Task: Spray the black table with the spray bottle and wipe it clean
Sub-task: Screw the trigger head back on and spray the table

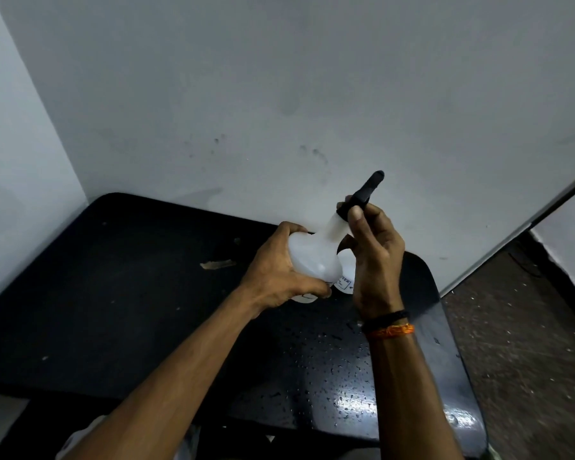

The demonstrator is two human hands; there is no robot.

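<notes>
The black table [120,293] fills the lower middle of the view, pushed into a wall corner. Water droplets [339,376] speckle its right front part. Above the table's right side I hold a white translucent spray bottle [312,257] with a black spray head [365,190], tilted toward the wall. My left hand [279,270] wraps around the bottle's round body. My right hand [375,257] grips the neck and the black head from the right, thumb on the head. A second white object with a label [344,282] shows behind the bottle, mostly hidden. No cloth is in view.
A torn tan scrap [218,264] lies stuck on the tabletop left of the bottle. Grey walls [279,94] stand close behind and to the left. A dark speckled floor [528,327] runs along the right of the table.
</notes>
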